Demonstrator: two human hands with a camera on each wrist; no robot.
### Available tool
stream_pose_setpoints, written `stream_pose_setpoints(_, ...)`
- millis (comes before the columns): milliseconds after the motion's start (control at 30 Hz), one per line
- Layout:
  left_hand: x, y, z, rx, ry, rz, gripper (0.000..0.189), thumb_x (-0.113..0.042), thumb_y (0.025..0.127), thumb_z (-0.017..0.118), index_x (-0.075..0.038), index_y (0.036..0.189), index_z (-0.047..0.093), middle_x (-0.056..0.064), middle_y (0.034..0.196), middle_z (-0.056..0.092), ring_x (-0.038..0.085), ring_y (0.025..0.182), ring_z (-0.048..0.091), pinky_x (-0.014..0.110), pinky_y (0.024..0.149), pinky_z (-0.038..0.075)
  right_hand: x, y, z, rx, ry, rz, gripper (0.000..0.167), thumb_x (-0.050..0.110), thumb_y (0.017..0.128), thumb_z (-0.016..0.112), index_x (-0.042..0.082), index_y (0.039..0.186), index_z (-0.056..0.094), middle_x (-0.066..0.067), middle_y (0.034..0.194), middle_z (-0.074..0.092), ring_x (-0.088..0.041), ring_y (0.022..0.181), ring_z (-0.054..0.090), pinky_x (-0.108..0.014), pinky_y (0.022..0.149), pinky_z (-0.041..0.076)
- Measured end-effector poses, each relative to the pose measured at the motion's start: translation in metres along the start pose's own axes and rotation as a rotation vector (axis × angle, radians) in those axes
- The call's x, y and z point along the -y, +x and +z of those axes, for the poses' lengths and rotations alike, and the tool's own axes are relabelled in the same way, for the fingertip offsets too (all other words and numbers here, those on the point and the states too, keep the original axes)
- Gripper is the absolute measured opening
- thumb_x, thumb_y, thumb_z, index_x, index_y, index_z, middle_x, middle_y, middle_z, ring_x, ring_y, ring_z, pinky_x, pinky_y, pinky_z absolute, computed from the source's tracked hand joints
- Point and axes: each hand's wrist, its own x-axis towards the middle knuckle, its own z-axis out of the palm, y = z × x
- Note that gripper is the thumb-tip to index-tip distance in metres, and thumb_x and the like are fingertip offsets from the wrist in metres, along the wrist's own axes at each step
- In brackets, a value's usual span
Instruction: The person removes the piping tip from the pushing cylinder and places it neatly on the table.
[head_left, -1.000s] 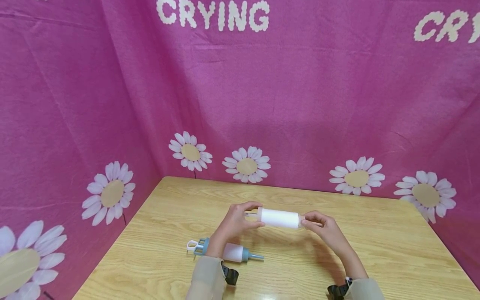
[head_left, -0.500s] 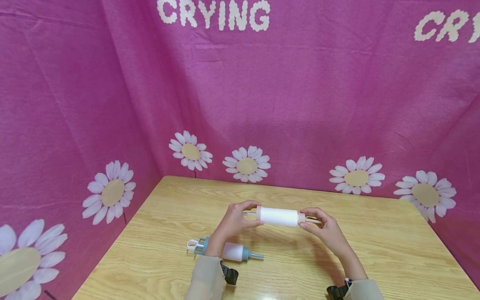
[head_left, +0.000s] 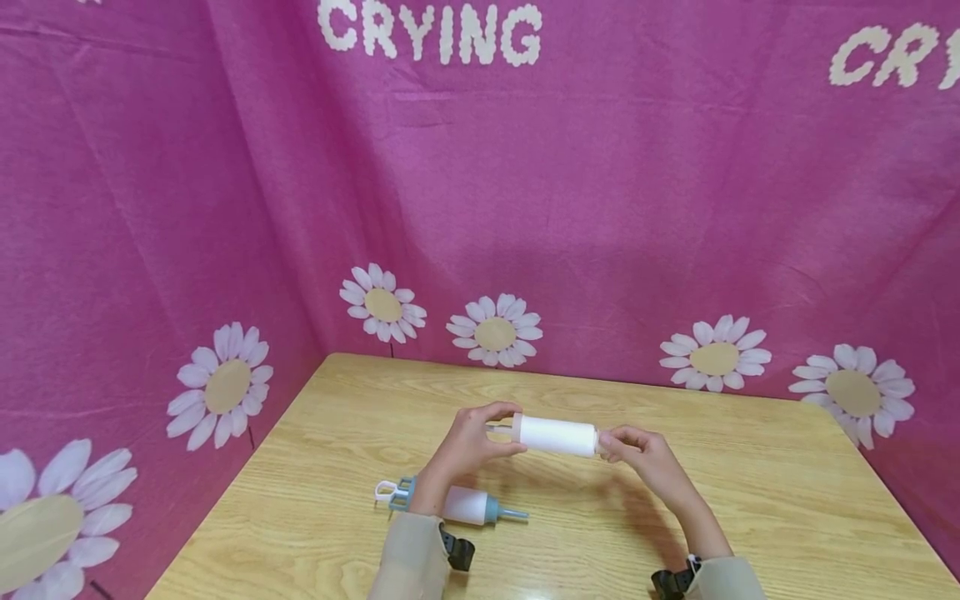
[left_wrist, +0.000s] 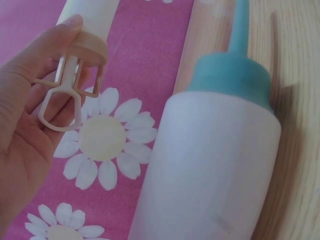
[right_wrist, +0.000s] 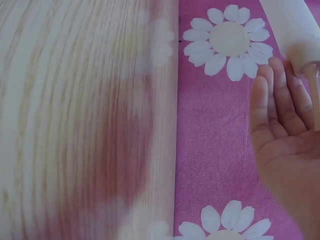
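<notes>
A white-bodied decorating syringe [head_left: 558, 436] with beige end caps is held level above the table, between both hands. At its plunger end my left hand [head_left: 468, 442] grips the beige cap with thumb and fingers; the ring handle [left_wrist: 60, 111] shows beside the palm in the left wrist view. My right hand [head_left: 647, 457] pinches the cap at the nozzle end, its fingers hiding most of that cap in the head view. The right wrist view shows the thin beige nozzle [right_wrist: 313, 92] beside the palm. A second syringe [head_left: 467, 505], with teal ends, lies under my left forearm.
The wooden table [head_left: 750, 508] bears the teal syringe, its nozzle pointing right. Behind and to the left hangs a magenta cloth [head_left: 592, 208] with daisies and lettering. Each wrist wears a black camera mount.
Half a second ago my right fingers spread round the nozzle-end cap with the nozzle showing; now they are bunched over that end. My left hand and the teal syringe have stayed in place.
</notes>
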Motion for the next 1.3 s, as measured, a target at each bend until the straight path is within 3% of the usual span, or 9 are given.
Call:
stream_pose_setpoints(200, 0.003, 0.0, -0.001, -0.006, -0.002, -0.007, 0.048, -0.026, 0.078, 0.083, -0.016, 0.122, 0.066, 0.003, 0.122, 0.071, 0.026, 0.115, 0.066, 0.04, 0.097, 0.055, 0.0, -0.003, 0.003, -0.023, 0.0, -0.055, 0.037, 0.022, 0.091, 0.07, 0.001, 0.12, 0.063, 0.008, 0.105, 0.069, 0.001, 0.095, 0.066, -0.021, 0.082, 0.055)
stream_pose_setpoints(367, 0.004, 0.0, -0.002, -0.008, 0.018, -0.008, 0.048, -0.026, 0.078, 0.083, -0.018, 0.122, 0.066, 0.001, 0.121, 0.071, 0.021, 0.113, 0.067, 0.037, 0.096, 0.056, 0.0, -0.004, 0.005, -0.061, -0.012, -0.151, 0.037, 0.017, 0.087, 0.074, 0.004, 0.121, 0.063, 0.018, 0.108, 0.064, 0.007, 0.098, 0.061, -0.021, 0.079, 0.057)
stream_pose_setpoints(467, 0.003, 0.0, -0.003, -0.005, 0.017, -0.01, 0.048, -0.026, 0.078, 0.083, -0.017, 0.123, 0.066, 0.002, 0.121, 0.071, 0.021, 0.113, 0.067, 0.037, 0.096, 0.056, -0.001, -0.004, 0.006, -0.077, -0.018, -0.188, 0.037, 0.015, 0.086, 0.075, 0.004, 0.12, 0.064, 0.021, 0.111, 0.063, 0.009, 0.101, 0.059, -0.02, 0.08, 0.057)
stream_pose_setpoints(667, 0.004, -0.001, -0.003, 0.001, 0.011, -0.018, 0.048, -0.026, 0.078, 0.083, -0.018, 0.122, 0.065, 0.002, 0.121, 0.071, 0.021, 0.113, 0.067, 0.037, 0.096, 0.056, -0.003, -0.003, 0.007, -0.082, -0.037, -0.222, 0.036, 0.014, 0.087, 0.074, 0.005, 0.12, 0.064, 0.012, 0.115, 0.065, 0.01, 0.103, 0.058, -0.017, 0.085, 0.054)
stream_pose_setpoints(833, 0.007, 0.0, -0.003, 0.003, 0.008, -0.028, 0.048, -0.027, 0.078, 0.083, -0.018, 0.122, 0.066, 0.001, 0.122, 0.071, 0.022, 0.114, 0.067, 0.037, 0.097, 0.055, -0.007, -0.004, 0.005, -0.076, -0.012, -0.274, 0.035, 0.008, 0.088, 0.072, 0.0, 0.12, 0.062, 0.021, 0.112, 0.062, 0.01, 0.102, 0.059, -0.012, 0.087, 0.052)
stream_pose_setpoints(1300, 0.015, -0.002, 0.004, 0.061, 0.012, -0.05, 0.047, -0.023, 0.079, 0.082, -0.012, 0.122, 0.065, 0.005, 0.124, 0.07, 0.026, 0.117, 0.065, 0.042, 0.1, 0.053, -0.012, -0.009, -0.001, -0.079, 0.016, -0.249, 0.036, 0.01, 0.089, 0.071, 0.0, 0.122, 0.061, 0.021, 0.111, 0.062, 0.008, 0.101, 0.06, -0.013, 0.086, 0.053)
